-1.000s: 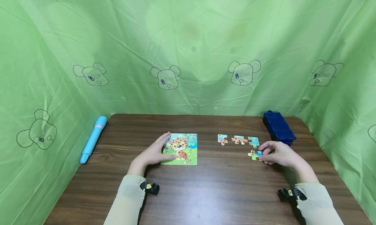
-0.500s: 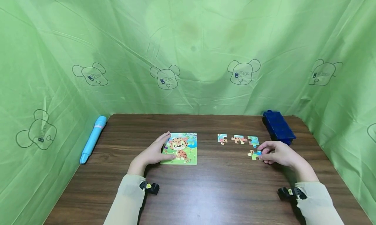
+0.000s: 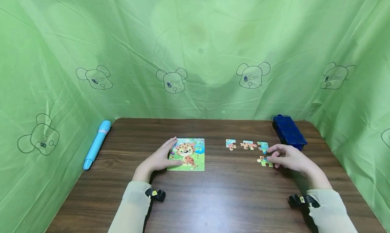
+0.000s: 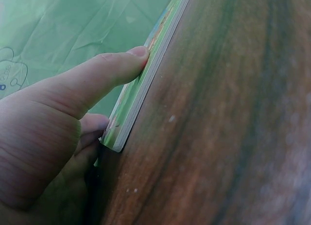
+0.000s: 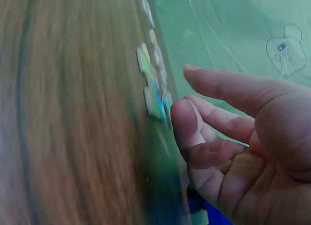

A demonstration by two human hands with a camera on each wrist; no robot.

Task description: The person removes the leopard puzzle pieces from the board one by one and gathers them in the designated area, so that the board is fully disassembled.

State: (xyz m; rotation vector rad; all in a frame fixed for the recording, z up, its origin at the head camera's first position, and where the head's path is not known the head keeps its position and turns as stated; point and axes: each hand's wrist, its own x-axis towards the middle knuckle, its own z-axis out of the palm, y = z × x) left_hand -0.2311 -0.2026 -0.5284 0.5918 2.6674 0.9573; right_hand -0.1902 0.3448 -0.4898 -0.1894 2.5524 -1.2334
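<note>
My left hand [image 3: 158, 158] rests at the left side of a square picture board [image 3: 196, 155] showing a spotted leopard cub. Its thumb lies on the picture, and the other fingers run along the left edge; the left wrist view shows the thumb [image 4: 116, 67] on the board's surface. On the right, my right hand [image 3: 289, 158] holds nothing, thumb and index finger apart beside a green and blue jigsaw piece [image 3: 264, 161] lying flat. Behind that piece are three more: a corner piece [image 3: 230, 144], a spotted piece [image 3: 248, 144] and a blue piece [image 3: 262, 146].
A dark blue box [image 3: 289, 131] stands behind my right hand, near the back right corner. A light blue marker-shaped stick [image 3: 97, 145] lies along the table's left edge. Green cloth [image 3: 195, 40] with bear-head outlines hangs around the brown wooden table [image 3: 207, 199].
My right hand has let go of the green and blue jigsaw piece and its fingers have spread a little above it. The left hand and the board stay in place.
</note>
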